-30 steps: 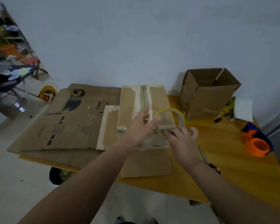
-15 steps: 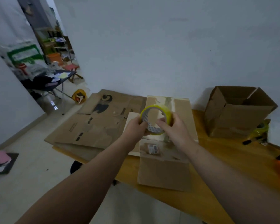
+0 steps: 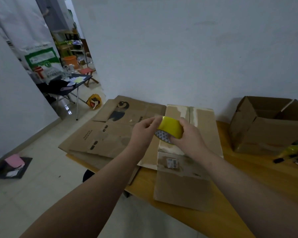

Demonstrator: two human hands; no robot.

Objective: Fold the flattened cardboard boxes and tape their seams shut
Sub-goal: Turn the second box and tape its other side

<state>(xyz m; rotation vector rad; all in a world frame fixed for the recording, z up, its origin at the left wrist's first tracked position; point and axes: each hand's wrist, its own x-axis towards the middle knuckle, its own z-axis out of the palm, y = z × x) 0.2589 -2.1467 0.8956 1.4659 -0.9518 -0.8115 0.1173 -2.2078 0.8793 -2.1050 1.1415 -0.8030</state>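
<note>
The right hand (image 3: 187,137) is gripping the yellow tape roll (image 3: 171,128), fingers curled over its right side with the thumb underneath, so it's closed tight around it. The left hand (image 3: 144,133) is pinching at the roll's top left edge with thumb and fingertips. Can't tell if it's actually got the loose end of the tape or is just picking at it. Both hands are holding the roll up in the air, over the flat box (image 3: 184,176) that's lying on the wooden table (image 3: 258,179), and it isn't touching the cardboard. That box is showing old torn tape marks along its seam and a small label near the middle.

Just left of it, a bigger flat box (image 3: 110,133) with a dark bird print is hanging partly off the table edge. Well off to the right, an open box (image 3: 265,127) is sitting against the wall with its flaps up, and something yellow-green (image 3: 293,148) is lying next to it, too blurry to say what.
</note>
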